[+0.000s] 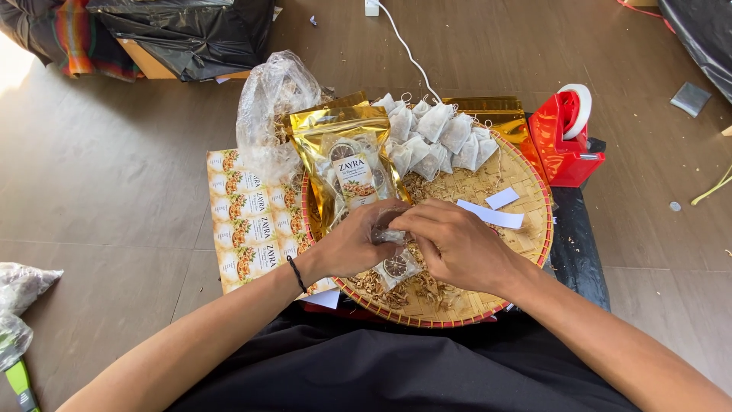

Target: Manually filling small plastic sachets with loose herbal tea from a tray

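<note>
My left hand [353,246] and my right hand [455,243] meet over a round woven tray [526,229] and pinch a small clear packet [389,235] between their fingertips. A second clear sachet with a dried slice inside [397,267] lies just below the hands on loose dried herb bits [381,290]. A gold foil pouch with a label [347,160] leans on the tray's left rim. Several filled white tea bags [435,133] are piled at the tray's far side. Two white paper strips [496,210] lie to the right of my hands.
A sheet of printed labels [248,221] lies left of the tray, with a crumpled clear plastic bag [271,107] behind it. A red tape dispenser [566,137] stands at the right. More gold pouches [488,111] lie behind the tea bags. Black plastic bags [191,30] sit at the back.
</note>
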